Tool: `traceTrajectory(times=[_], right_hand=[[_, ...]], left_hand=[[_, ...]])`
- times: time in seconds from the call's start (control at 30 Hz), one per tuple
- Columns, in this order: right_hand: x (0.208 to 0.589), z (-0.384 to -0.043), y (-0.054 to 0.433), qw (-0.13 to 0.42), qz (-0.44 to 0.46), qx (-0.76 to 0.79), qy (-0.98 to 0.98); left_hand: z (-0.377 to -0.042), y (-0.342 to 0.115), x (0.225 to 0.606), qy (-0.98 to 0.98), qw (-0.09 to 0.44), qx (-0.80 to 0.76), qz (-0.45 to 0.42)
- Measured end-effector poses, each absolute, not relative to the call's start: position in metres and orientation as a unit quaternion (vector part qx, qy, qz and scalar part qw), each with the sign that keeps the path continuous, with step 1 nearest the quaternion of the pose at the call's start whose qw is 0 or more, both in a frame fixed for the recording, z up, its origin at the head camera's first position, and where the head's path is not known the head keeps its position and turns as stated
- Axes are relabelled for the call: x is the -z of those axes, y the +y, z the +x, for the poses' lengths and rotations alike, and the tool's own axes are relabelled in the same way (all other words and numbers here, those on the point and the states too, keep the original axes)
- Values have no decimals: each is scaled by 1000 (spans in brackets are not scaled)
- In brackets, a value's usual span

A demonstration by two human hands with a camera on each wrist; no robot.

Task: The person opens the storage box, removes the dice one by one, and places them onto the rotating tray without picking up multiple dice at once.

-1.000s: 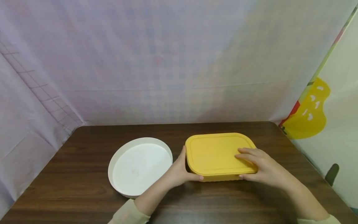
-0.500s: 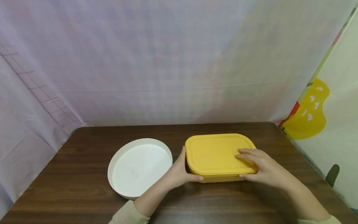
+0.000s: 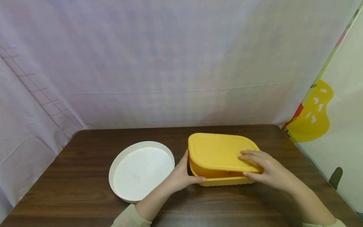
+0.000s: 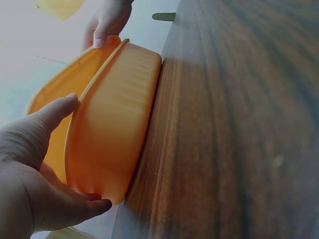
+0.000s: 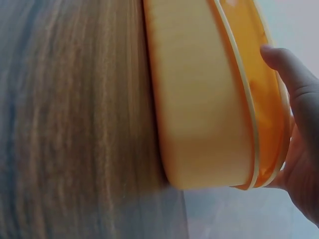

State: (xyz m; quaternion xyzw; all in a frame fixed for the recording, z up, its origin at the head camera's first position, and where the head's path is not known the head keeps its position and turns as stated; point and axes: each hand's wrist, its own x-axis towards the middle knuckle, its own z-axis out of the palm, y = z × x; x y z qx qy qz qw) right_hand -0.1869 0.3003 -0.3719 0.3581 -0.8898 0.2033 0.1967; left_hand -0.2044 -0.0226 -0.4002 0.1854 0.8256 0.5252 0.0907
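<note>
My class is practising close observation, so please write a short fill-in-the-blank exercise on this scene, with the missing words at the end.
1. The left hand grips the yellow box, while the right hand holds its tilted ____.
2. The round tray is coloured ____.
3. In the head view, the tray lies to the ____ of the yellow box.
4. The tray and the yellow box rest on the dark brown ____.

Missing words: lid; white; left; table.
</note>
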Motion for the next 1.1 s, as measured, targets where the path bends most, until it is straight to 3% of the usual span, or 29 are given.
traceTrajectory(times=[0.37,1.1], right_hand=[[368,-185,296,235,383,-217,-867],[355,-177,296,256,306,-240,-885]], left_hand=[[-203,-23,400,813,82,-541,199],[-205,-22,400,819,86,-534,192]])
